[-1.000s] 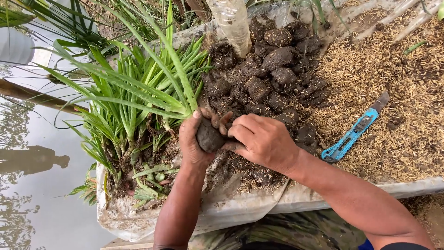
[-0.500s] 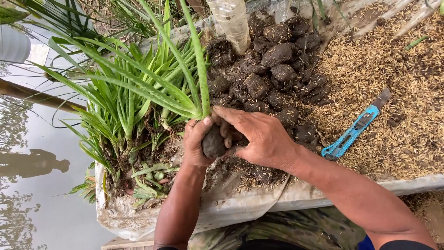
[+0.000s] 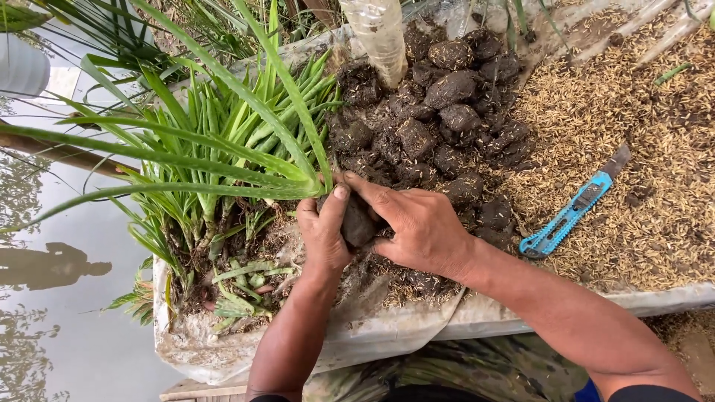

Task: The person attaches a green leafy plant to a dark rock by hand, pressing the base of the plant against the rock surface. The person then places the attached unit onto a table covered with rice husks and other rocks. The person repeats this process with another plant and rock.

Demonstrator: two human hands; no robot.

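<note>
Both my hands cup a dark ball of soil point(image 3: 357, 223) with a green seedling point(image 3: 298, 167) rising out of it, its long leaves leaning left. My left hand point(image 3: 322, 232) grips the ball from the left with the thumb up against the stem. My right hand point(image 3: 417, 227) wraps it from the right, fingers pressed on the soil. They work over a white plastic sheet point(image 3: 387, 327) on a bench. Just beyond lies a pile of dark soil clods point(image 3: 439, 119).
A clump of green leafy seedlings point(image 3: 201, 149) lies at the left of the sheet. Rice husks point(image 3: 633, 149) cover the right side, with a blue utility knife point(image 3: 570, 212) on them. A clear plastic bottle point(image 3: 380, 33) stands behind the clods. Water point(image 3: 59, 298) lies to the left.
The hands have shifted a little toward me and to the left with the soil ball. A tall seedling now stands from the ball, held by my left thumb.
</note>
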